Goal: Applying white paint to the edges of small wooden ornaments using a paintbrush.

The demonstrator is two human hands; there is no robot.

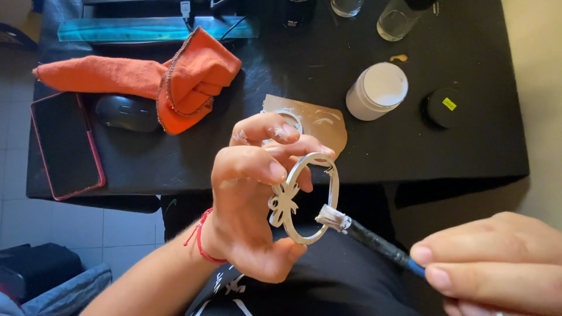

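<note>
— Where's the ring (307, 196)?
— Above the lap, before the table (410, 152) edge, pinched by the left hand (252, 205) between thumb and fingers.
— And the brush (363, 234)?
— Right hand (497, 263) grips its handle; white bristles touch the ring's lower right rim.
— Behind?
— Paint-smeared card (319, 120), white jar (377, 90), black lid (443, 107), orange cloth (175, 79), mouse (126, 112), phone (64, 143).

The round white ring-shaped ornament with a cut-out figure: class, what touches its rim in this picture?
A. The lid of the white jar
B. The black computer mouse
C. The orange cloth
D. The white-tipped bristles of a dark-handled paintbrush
D: the left hand holds the round white ring-shaped ornament in the air, and the dark-handled paintbrush, held by the right hand, meets the ring's lower right rim with its white-coated bristles.
</note>
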